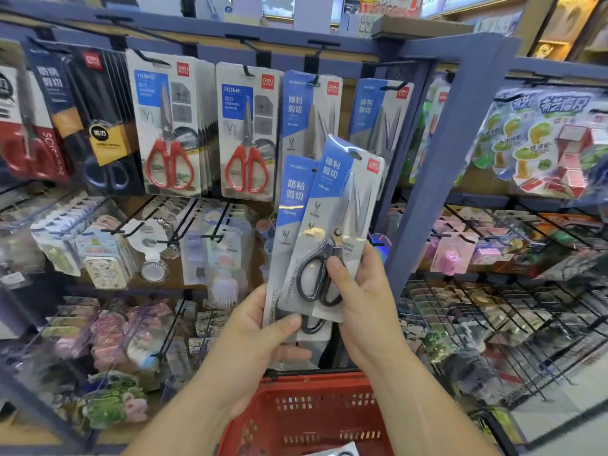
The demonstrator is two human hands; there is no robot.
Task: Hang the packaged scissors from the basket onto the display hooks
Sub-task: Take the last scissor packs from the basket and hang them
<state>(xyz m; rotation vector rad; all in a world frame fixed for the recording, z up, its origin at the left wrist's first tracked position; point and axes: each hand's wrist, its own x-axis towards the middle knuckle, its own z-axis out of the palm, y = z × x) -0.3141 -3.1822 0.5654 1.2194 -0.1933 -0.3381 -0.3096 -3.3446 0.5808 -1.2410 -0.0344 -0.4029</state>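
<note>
Right hand [362, 291]: fingers clamped on the lower part of the front scissors pack [339, 232], thumb across the black handles, centre of the frame.
Left hand [260, 327]: fingers clamped on the bottom of the rear scissors pack [289, 205], thumb pressed on its lower edge.
Two packs: overlapping, front one tilted to the right, both raised before the display, blue labels uppermost.
Hanging hole: the front pack's top sits below the hooks, not on one.
Display hooks [316, 81]: upper centre, bearing matching blue-labelled packs.
Red-handled scissors [169, 159]: hanging at upper left of centre, two rows.
Basket [306, 416]: red, bottom centre, beneath the forearms; a pack's edge shows at its lower rim.
</note>
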